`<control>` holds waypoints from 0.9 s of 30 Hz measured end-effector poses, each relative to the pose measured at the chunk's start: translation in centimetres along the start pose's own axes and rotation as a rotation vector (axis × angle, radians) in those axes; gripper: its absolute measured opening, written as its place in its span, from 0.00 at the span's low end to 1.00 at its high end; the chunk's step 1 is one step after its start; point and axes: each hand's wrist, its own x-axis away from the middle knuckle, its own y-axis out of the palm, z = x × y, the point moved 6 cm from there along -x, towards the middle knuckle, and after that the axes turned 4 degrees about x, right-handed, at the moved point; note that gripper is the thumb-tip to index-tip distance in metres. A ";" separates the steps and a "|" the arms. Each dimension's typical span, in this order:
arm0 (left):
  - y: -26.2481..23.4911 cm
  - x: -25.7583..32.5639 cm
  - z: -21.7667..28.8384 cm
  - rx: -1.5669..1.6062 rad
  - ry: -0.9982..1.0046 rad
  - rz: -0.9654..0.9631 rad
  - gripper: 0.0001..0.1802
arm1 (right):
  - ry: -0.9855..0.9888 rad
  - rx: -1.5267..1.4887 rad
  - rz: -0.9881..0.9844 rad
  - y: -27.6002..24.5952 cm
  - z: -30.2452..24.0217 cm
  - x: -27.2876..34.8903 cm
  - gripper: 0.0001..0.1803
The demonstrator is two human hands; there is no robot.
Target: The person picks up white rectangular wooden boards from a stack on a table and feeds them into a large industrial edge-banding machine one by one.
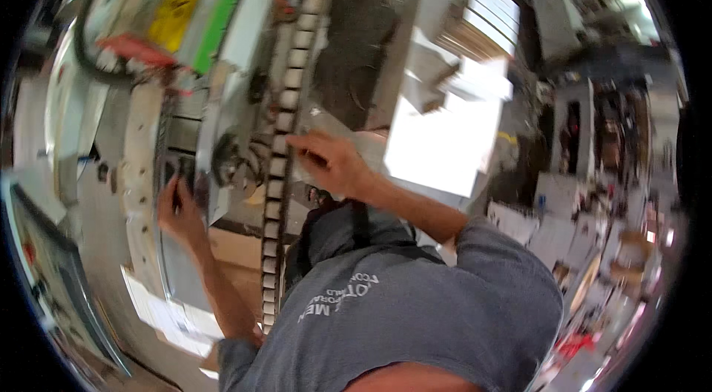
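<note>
Left hand (180, 215), fingers narrowly curled, near a long cream perforated rail (141, 158); right hand (331, 162), half-curled, beside a long white-segmented dark track (295, 59); grip contents indeterminable.

Workshop interior surrounding me, with floor, stacked boards, cluttered right side and bright light.
Ahead of me extends a stained grey floor (352, 43), dark in patches; a paler stretch of floor (107, 236) lies to my far left. Ahead and to my right, a stack of boards (486, 25) with white upper faces and brown edges stands near a broad white surface (441, 140), its detail lost in glare. Farther right I see pale frames (584, 121) with dark interiors and, nearer me, a crowded area with brown cardboard (633, 255) and a blurred red item (575, 340). Strong light (641, 6) shows at the upper right; its source is indistinct.
</note>
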 end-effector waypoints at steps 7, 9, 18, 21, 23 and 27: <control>1.5 6.5 0.5 0.151 -0.034 -0.090 0.06 | 0.195 0.664 0.416 -22.6 7.4 8.0 0.21; 3.5 7.2 3.2 0.238 0.111 -0.097 0.07 | 0.270 0.946 0.387 -27.2 7.7 9.2 0.27; 6.3 9.0 6.7 0.343 0.102 -0.229 0.07 | 0.526 1.122 0.086 -32.9 12.1 8.3 0.31; 6.1 9.2 6.8 0.334 0.123 -0.237 0.09 | 0.266 1.209 0.134 -33.5 11.9 8.1 0.27; 5.2 9.3 8.3 0.290 0.159 -0.223 0.12 | 0.271 1.091 0.147 -31.8 10.1 7.7 0.25; 5.1 8.5 13.0 0.231 0.389 -0.257 0.24 | 0.120 0.885 -0.026 -22.0 4.4 5.2 0.25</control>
